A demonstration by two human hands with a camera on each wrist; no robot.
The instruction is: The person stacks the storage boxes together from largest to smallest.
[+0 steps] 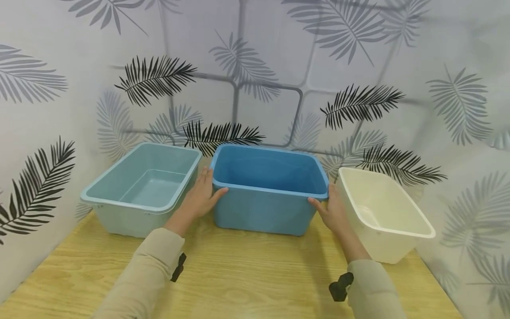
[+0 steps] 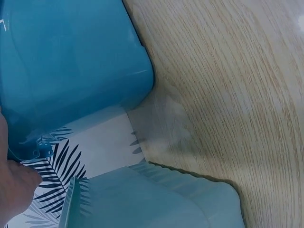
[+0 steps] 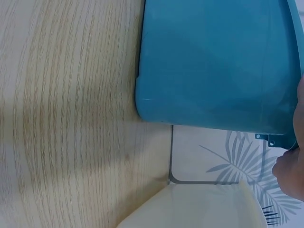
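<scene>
A blue plastic basin [image 1: 259, 210] stands at the back of the wooden table between two other basins. My left hand [image 1: 201, 195] grips its left end at the rim, thumb on the front face and fingers along the side. At the opposite end my right hand [image 1: 332, 208] holds the rim, its thumb also on the front. In the left wrist view, part of the left hand [image 2: 19, 190] shows beside the blue basin [image 2: 71, 61]. The right wrist view has part of the right hand [image 3: 292, 166] at the rim of the blue basin [image 3: 213, 66]. Some fingers are hidden.
A pale blue-green basin [image 1: 129, 217] sits close on the left, and a cream basin [image 1: 388, 243] close on the right, turned at an angle. Behind them rises a leaf-patterned wall [image 1: 271, 57]. The wooden tabletop [image 1: 247, 274] extends in front.
</scene>
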